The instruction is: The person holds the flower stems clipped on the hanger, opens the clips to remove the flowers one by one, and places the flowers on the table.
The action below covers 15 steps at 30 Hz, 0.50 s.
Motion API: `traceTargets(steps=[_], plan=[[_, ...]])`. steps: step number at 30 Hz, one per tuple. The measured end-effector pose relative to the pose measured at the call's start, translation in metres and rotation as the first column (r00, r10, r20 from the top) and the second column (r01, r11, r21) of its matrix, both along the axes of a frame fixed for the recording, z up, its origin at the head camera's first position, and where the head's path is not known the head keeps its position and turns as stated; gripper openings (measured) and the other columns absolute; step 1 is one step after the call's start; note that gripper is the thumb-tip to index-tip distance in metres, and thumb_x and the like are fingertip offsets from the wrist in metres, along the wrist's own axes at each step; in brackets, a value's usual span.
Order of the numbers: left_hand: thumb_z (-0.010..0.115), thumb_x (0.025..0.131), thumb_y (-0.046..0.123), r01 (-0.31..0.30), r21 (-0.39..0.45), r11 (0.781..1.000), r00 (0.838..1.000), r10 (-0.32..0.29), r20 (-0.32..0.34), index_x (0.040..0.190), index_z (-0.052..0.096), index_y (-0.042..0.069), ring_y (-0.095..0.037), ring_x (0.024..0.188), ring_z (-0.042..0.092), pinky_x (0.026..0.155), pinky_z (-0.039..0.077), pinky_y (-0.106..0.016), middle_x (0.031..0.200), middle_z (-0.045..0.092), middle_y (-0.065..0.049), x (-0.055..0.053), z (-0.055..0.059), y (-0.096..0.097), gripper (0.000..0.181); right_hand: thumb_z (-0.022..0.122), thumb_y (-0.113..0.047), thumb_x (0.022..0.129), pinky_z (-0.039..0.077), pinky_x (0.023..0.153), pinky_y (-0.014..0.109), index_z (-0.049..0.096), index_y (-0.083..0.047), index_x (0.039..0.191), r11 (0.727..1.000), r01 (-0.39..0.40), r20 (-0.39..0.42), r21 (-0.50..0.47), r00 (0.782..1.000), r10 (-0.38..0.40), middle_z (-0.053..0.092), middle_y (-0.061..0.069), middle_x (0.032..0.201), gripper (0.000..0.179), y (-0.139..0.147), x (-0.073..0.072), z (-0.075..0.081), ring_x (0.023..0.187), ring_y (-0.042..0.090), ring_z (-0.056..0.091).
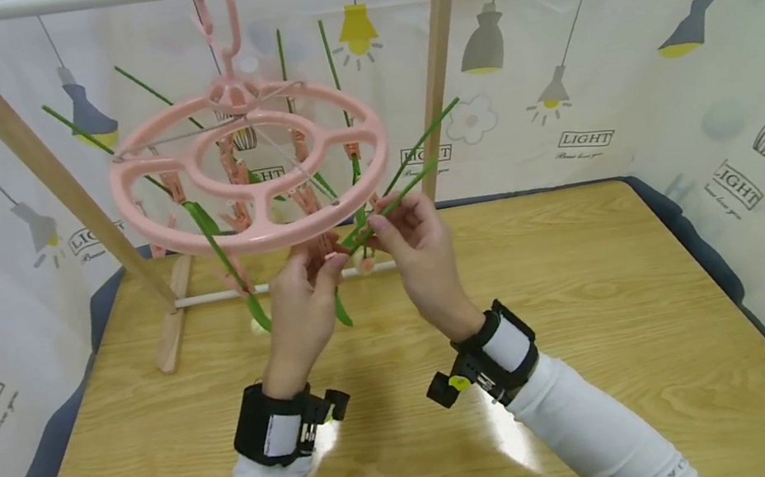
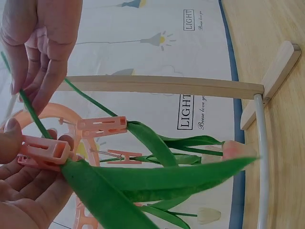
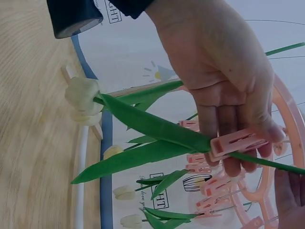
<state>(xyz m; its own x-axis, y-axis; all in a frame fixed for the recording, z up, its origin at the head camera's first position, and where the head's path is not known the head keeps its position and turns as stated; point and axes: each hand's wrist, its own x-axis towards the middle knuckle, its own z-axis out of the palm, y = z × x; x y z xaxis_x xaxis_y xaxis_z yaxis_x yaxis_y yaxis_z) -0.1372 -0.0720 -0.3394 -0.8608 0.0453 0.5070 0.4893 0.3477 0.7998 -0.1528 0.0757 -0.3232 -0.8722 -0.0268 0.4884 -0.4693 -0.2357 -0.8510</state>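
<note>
A pink ring hanger [image 1: 260,237] hangs from a bar [image 1: 52,3] in the head view. At its five o'clock, the left hand [image 1: 298,298] and right hand [image 1: 422,253] work close together. The right one pinches a green stem [image 1: 421,176].

In the left wrist view, the left thumb and fingers hold a pink peg [image 2: 45,149] at eight o'clock, next to the leaves [image 2: 119,183].

In the right wrist view, the flower [image 3: 147,125] points to ten o'clock. I can't tell if the peg bites it.

This looks like clipping the flower up. Next calls for holding the stem steady while the peg shuts.
</note>
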Motion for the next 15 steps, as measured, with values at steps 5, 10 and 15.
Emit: traceTargets(steps=[5,10,15], plan=[[0.054,0.098,0.011,-0.007,-0.028,1.000,1.000,0.007,-0.011,0.109,0.058,-0.006,-0.023,0.062,0.054,0.051,0.042,-0.029,0.076,0.060,-0.019,-0.0016,-0.0010,0.0012,0.020,0.050,0.009,0.095,0.058,0.080,0.018,0.041,0.018,0.112,0.999,-0.014,-0.024,0.030,1.000,0.014,0.055,0.003,0.099,0.021,-0.0002,-0.0011,-0.0036,0.089,0.013,0.061],[0.050,0.100,0.009,-0.030,-0.049,0.998,0.999,0.029,-0.014,0.107,0.059,-0.006,-0.022,0.062,0.057,0.050,0.044,-0.032,0.076,0.062,-0.020,-0.0037,-0.0031,0.0018,0.019,0.048,0.009,0.096,0.062,0.077,0.024,0.042,0.017,0.113,0.997,-0.024,-0.079,0.069,0.996,0.030,0.055,0.002,0.099,0.019,-0.0013,-0.0025,-0.0036,0.090,0.017,0.062],[0.052,0.099,0.006,-0.082,-0.006,0.997,0.995,0.081,-0.053,0.097,0.063,-0.005,-0.019,0.054,0.050,0.044,0.037,-0.027,0.065,0.058,-0.018,-0.0042,-0.0044,0.0022,0.015,0.049,0.011,0.095,0.062,0.075,0.026,0.043,0.016,0.113,0.996,-0.020,-0.109,0.085,0.994,0.030,0.058,0.015,0.100,0.020,-0.0044,-0.0027,-0.0012,0.086,0.014,0.062]])
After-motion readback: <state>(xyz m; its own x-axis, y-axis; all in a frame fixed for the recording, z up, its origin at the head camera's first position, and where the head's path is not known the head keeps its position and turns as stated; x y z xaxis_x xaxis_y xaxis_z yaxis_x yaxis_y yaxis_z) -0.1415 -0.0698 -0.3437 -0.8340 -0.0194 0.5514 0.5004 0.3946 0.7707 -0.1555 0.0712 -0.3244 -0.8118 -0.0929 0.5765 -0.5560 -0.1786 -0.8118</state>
